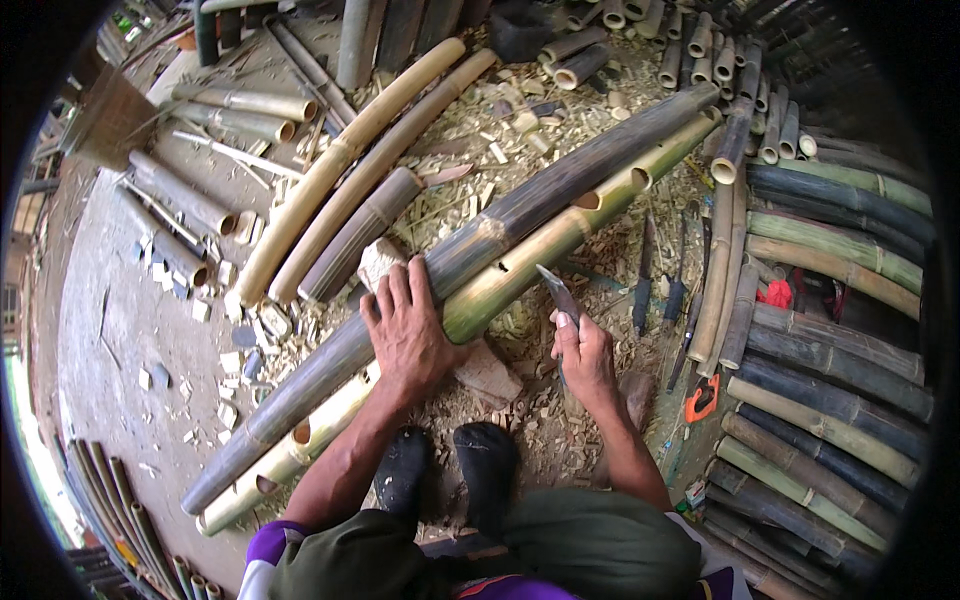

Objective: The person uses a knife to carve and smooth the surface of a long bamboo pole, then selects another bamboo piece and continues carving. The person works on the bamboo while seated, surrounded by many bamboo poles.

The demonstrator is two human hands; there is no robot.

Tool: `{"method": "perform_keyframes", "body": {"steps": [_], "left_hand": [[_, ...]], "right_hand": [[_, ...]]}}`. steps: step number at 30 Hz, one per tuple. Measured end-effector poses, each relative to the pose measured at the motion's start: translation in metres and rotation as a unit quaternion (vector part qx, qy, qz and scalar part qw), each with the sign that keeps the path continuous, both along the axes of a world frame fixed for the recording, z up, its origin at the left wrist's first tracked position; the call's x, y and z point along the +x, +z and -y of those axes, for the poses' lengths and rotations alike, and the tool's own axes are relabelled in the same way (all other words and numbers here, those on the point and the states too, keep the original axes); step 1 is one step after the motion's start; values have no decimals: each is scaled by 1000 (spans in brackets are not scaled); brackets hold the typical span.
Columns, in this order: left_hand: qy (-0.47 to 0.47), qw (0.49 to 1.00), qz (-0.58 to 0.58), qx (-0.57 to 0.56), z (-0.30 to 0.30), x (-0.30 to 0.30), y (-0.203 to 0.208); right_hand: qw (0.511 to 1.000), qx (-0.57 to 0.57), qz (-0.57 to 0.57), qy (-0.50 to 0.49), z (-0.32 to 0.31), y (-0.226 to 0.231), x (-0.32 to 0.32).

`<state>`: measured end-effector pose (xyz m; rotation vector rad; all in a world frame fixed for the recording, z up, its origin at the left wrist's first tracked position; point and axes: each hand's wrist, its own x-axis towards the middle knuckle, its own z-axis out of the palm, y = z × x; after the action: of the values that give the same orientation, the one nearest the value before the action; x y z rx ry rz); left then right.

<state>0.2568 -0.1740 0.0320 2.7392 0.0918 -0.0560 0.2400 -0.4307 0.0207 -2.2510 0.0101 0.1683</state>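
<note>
Two long bamboo poles lie side by side, slanting from the lower left to the upper right. The dark pole (pixel 560 200) looks uncut on its visible side; the green-yellow pole (pixel 545 252) has several holes cut along it, including a small slot close to my hands. Across the poles rests my left hand (pixel 408 325), open, its fingers stretched over the dark one. My right hand (pixel 585 355) is closed around a knife (pixel 558 289), thumb on top. The blade points up and left, by the green pole's near side; I cannot tell whether it touches.
Pale stones (pixel 488 375) lie under the poles. Wood chips (pixel 480 155) cover the ground. Two dark-handled knives (pixel 643 290) and an orange-handled tool (pixel 702 400) lie to the right, before stacked bamboo (pixel 840 340). Curved bamboo lengths (pixel 345 150) lie at the far left.
</note>
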Motion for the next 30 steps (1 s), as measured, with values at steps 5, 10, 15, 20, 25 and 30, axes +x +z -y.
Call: {"method": "perform_keyframes", "body": {"steps": [5,10,15,20,25,30], "left_hand": [[-5,1000,-8,-1,-3,2,2],[6,1000,-10,-22,-5,-1,2],[-5,999,36,-35,-7,-4,-16],[-11,999,29,-38,-12,-2,-21],[-23,999,13,-36,-14,-1,-21],[-32,999,-14,-30,-17,4,-16]], "right_hand": [[998,-54,27,17,-8,16,8],[997,-60,33,21,-26,18,4],[998,-44,-28,39,-37,72,-1],[989,-91,-4,116,-52,109,21],[987,-94,-8,127,-42,87,30],[988,-65,-34,132,-38,62,39]]}}
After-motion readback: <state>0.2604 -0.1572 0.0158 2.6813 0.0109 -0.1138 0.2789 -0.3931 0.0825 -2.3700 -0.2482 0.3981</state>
